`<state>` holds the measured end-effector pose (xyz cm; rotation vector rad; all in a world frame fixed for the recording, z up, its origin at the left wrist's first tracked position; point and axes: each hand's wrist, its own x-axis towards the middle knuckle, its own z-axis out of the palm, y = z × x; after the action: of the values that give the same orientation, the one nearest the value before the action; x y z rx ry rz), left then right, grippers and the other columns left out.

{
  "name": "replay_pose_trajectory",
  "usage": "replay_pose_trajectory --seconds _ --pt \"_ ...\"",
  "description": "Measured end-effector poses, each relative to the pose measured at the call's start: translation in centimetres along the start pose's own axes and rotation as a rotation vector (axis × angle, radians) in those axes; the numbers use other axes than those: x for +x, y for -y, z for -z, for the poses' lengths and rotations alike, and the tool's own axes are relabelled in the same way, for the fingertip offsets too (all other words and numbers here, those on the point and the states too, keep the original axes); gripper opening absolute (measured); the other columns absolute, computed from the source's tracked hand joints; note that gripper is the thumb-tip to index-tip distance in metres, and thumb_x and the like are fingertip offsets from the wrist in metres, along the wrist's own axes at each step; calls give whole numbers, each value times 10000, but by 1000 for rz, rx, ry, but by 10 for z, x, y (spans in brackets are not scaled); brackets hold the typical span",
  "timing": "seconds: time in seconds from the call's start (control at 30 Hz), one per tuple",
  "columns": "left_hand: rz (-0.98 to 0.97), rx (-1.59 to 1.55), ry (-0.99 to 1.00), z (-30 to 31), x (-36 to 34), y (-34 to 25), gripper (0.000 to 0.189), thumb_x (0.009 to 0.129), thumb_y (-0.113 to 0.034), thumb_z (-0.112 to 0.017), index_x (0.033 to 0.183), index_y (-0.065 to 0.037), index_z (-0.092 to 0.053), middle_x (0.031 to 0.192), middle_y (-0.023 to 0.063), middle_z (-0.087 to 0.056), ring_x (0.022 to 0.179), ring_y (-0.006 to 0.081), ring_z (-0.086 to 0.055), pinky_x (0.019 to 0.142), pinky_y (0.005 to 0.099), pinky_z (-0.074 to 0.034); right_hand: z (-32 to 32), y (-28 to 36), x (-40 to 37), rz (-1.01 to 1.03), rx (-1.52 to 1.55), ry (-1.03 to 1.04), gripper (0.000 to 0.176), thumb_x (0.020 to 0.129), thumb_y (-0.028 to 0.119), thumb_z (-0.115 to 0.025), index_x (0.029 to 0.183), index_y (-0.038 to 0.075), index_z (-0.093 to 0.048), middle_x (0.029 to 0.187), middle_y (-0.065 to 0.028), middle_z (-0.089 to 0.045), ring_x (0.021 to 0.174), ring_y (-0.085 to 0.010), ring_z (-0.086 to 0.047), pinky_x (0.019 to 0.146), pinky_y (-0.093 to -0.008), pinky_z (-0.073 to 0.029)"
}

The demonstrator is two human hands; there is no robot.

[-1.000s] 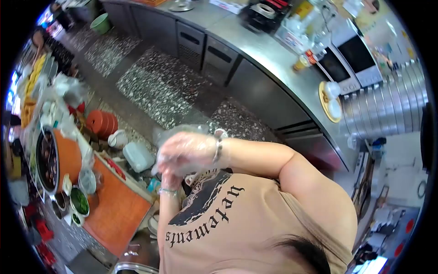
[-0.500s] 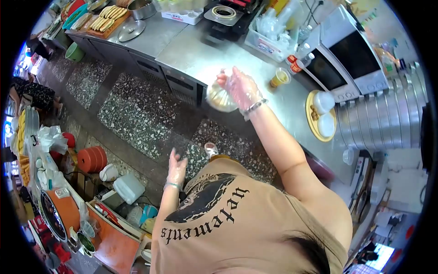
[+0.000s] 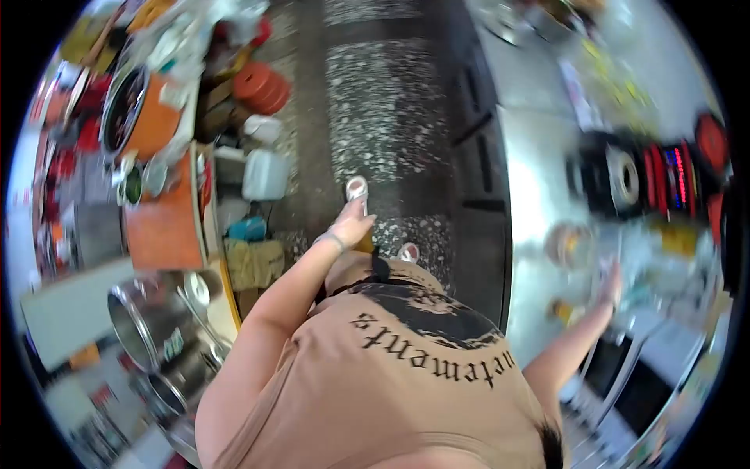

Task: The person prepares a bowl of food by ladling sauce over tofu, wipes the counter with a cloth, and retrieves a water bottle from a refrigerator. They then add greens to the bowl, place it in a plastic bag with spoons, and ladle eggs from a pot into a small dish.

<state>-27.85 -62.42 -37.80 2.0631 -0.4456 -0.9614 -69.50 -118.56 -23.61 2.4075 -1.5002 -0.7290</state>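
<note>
My left hand point(image 3: 353, 226) hangs above the floor, in front of my shirt, fingers extended and thumb apart, with nothing visible in it. On the right, my right hand point(image 3: 612, 286) reaches over the steel counter beside blurred clear plastic point(image 3: 637, 262); motion smears its fingers, and whether it holds anything is unclear. A blurred round container point(image 3: 569, 244) rests on the counter to the left of that hand. Nearer to me stands a cup with yellowish contents point(image 3: 566, 312), close to my right forearm.
A black and red machine point(image 3: 625, 176) sits farther along the counter point(image 3: 539, 180). White microwave-like appliances point(image 3: 652, 352) are at the lower right. On the left are an orange-topped table point(image 3: 164, 223), metal pots point(image 3: 144, 316), a white jug point(image 3: 265, 175) and red stacked tubs point(image 3: 261, 87).
The view has turned. My right hand has moved away from the pale round item it was at, over to the clear plastic. My left hand now shows farther forward, above the shoes.
</note>
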Motion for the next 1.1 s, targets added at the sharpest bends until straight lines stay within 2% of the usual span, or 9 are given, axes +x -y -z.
replay_pose_trajectory --seconds 0.03,0.07,0.17,0.27,0.43,0.57,0.77,0.93,1.1 --pt "3 -3 -17 7 10 6 610 826 -199 -606 1341 19 -362 1303 279 -444 1223 389 -435 1021 392 -356 27 0 -18 -403 707 -23 670 868 529 -479 1229 -31 -541 1254 -222 -544 1198 -349 -484 1005 -407 -371" --pt "22 -32 -76 20 12 -2 623 833 -219 -606 1352 15 -353 1321 284 -427 1229 390 -429 1023 394 -354 61 22 -40 -438 411 -195 705 839 559 -505 1174 -58 -572 1146 -266 -589 1127 -382 -528 975 -416 -399" --pt "221 -48 -44 62 46 6 633 838 -230 -604 1356 27 -345 1338 283 -413 1233 387 -426 1030 393 -349 145 103 -57 -176 466 -619 611 891 434 -527 1262 -51 -505 1311 -244 -479 1204 -324 -478 1029 -391 -343" --pt "239 -85 -87 112 96 16 619 855 -237 -595 1370 -7 -341 1328 255 -438 1236 354 -438 1026 385 -353 227 251 -37 98 1146 -762 448 920 237 -551 1284 -15 -486 1319 -156 -473 1198 -236 -468 1027 -366 -343" --pt "279 -110 -44 231 191 30 552 860 -227 -580 1333 -11 -393 1309 243 -463 1222 352 -452 1019 393 -357 297 481 19 480 752 -254 492 885 187 -584 1340 63 -442 1370 -167 -432 1246 -272 -432 1050 -372 -344" --pt "197 -60 -146 321 270 61 512 834 -163 -589 1300 -29 -426 1276 249 -481 1184 362 -481 987 399 -397 365 641 4 637 710 460 505 861 161 -599 1325 32 -444 1341 -184 -478 1243 -288 -459 1032 -376 -370" --pt "381 -181 -406 465 346 48 519 892 -226 -567 1343 -47 -383 1278 172 -500 1172 282 -495 963 369 -406 376 842 69 1099 460 513 547 844 263 -583 1295 -13 -445 1312 -224 -484 1228 -348 -454 1037 -388 -354" --pt "400 -503 -463 512 425 65 486 893 -205 -541 1325 -40 -392 1239 131 -512 1121 215 -508 944 334 -409 365 1066 118 1514 465 613 492 865 278 -557 1250 -13 -464 1220 -235 -539 1135 -355 -517 978 -409 -412" --pt "327 -339 -615 557 549 217 516 882 -188 -560 1340 -31 -380 1189 160 -534 1082 248 -515 960 360 -399 317 1265 159 1610 487 591 381 828 232 -568 1120 -10 -538 1103 -245 -585 1053 -375 -555 915 -429 -438"
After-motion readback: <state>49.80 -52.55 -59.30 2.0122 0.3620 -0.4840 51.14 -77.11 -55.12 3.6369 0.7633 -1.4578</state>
